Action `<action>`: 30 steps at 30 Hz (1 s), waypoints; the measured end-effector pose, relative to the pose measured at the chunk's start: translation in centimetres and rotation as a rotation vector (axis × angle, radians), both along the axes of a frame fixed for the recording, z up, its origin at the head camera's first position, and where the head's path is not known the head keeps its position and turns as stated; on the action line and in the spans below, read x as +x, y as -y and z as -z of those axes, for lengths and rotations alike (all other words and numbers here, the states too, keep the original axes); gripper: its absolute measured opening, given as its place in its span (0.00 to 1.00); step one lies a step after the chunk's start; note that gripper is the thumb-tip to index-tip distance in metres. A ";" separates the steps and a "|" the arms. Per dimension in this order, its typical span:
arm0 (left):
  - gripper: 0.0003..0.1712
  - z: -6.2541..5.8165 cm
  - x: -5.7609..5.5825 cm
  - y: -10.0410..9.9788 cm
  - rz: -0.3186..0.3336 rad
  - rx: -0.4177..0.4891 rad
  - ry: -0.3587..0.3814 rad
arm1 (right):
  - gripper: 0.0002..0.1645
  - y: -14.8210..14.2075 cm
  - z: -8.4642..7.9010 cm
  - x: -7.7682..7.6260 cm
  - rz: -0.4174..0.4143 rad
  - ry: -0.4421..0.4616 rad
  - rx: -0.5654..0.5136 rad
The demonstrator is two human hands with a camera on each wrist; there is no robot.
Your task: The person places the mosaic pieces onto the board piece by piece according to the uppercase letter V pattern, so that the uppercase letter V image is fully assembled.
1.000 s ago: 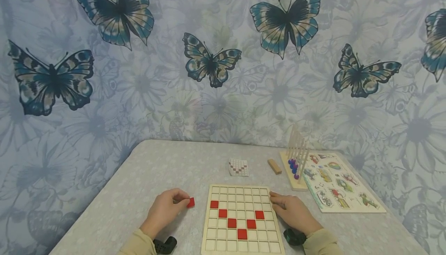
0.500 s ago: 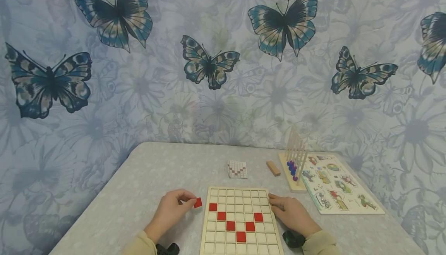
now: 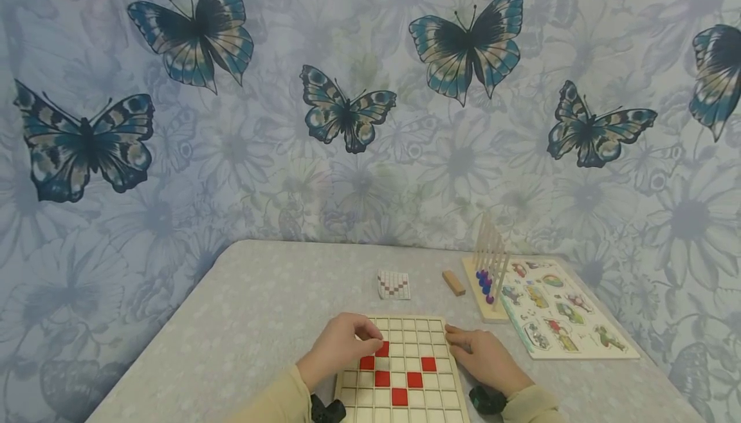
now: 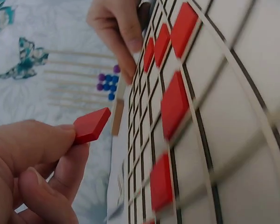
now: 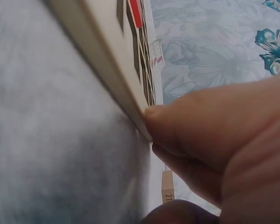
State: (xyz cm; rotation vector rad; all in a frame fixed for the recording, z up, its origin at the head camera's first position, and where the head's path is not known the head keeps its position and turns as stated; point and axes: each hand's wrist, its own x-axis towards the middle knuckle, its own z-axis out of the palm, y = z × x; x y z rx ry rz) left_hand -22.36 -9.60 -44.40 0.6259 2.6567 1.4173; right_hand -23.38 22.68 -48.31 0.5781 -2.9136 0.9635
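My left hand [image 3: 341, 347] pinches a red square tile [image 4: 92, 126] between thumb and fingertips, above the left part of a wooden grid board [image 3: 413, 336]. In the left wrist view the tile is tilted and apart from the board. Several red tiles [image 3: 400, 396] sit in the board's cells along a V-shaped line; the hand hides part of the left side in the head view. At the board's right edge, the fairly straight fingers of my right hand [image 3: 487, 357] touch the rim [image 5: 126, 88].
Behind the board lies a card [image 3: 393, 285] with a printed grid pattern. A small wooden block [image 3: 454, 283] is to its right. Farther right stand a peg rack [image 3: 492, 310] with blue and purple beads and a picture puzzle board [image 3: 579, 320].
My left hand has carried the red tile rightward, from the table beside the board to over its left cells. The right hand stays at the right rim.
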 end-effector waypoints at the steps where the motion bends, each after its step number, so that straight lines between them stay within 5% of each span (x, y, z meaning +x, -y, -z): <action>1: 0.02 0.0 -0.2 -0.8 0.013 -0.009 -0.002 | 0.22 -0.1 0.1 0.0 -0.001 0.003 -0.001; 16: 0.03 -0.1 -2.3 -10.3 -0.057 -0.198 0.000 | 0.22 -0.4 -0.1 0.0 -0.031 -0.021 0.011; 30: 0.05 0.6 -2.7 -12.6 -0.027 -0.302 -0.025 | 0.22 -0.5 0.1 -0.3 -0.028 -0.029 0.023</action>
